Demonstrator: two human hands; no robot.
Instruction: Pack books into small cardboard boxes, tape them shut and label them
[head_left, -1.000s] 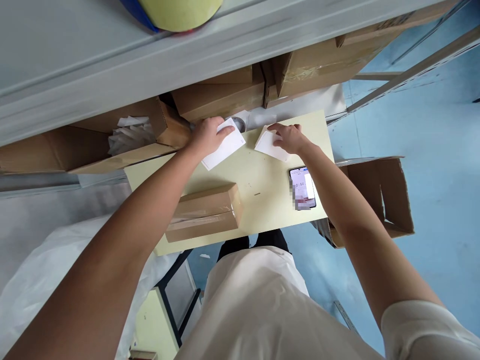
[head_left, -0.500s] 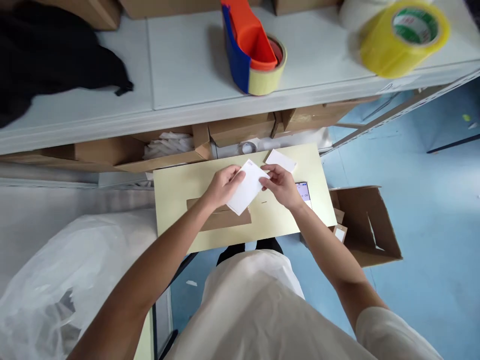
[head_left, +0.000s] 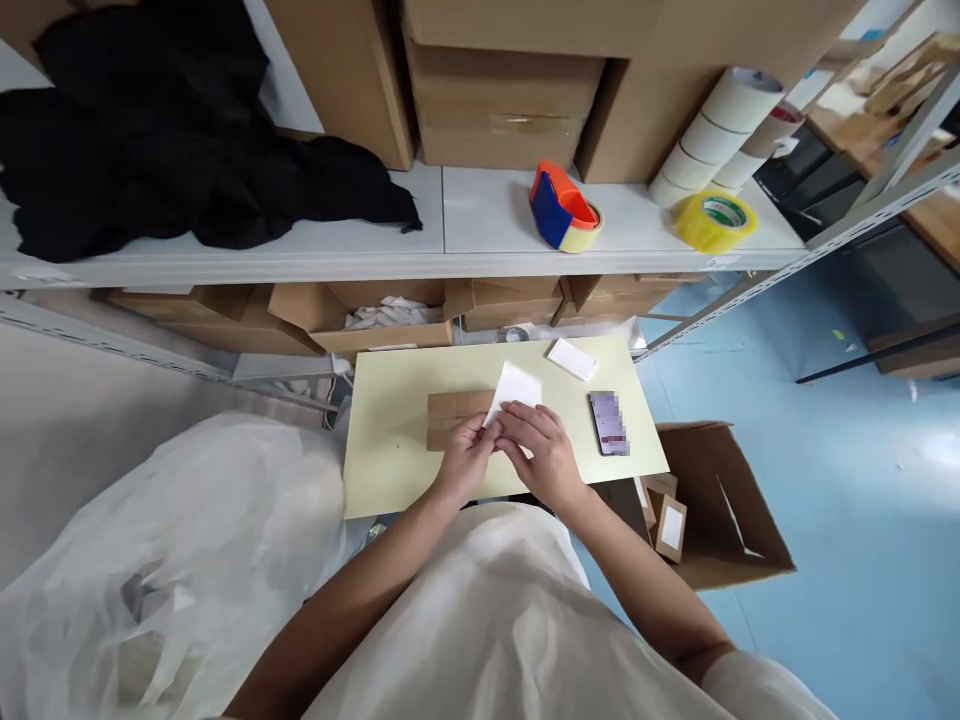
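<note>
A white rectangular card (head_left: 517, 385), possibly a thin stack, tilts above the small table. My left hand (head_left: 466, 452) pinches its lower left edge. Over its lower part lies my right hand (head_left: 540, 448), fingers bent against the card and fingertips close to my left thumb; they cover that end. Behind the hands, a flat brown cardboard piece (head_left: 450, 412) rests on the pale yellow tabletop (head_left: 390, 470). Further back is another white, flat block (head_left: 572, 359), perhaps a stack of cards. A phone (head_left: 609, 423) with a lit screen lies right of my right hand.
Above the table's far edge runs a grey shelf (head_left: 480, 215) with a tape dispenser (head_left: 564, 210), yellow tape (head_left: 714, 222), black cloth (head_left: 187, 140) and boxes. An open carton (head_left: 739, 510) holding small boxes stands at right on the floor. A large translucent plastic bag (head_left: 225, 500) fills the left.
Both hands have come closer to my body with the card. My right hand has moved from the card's right edge onto its lower part. The view takes in more of the shelf.
</note>
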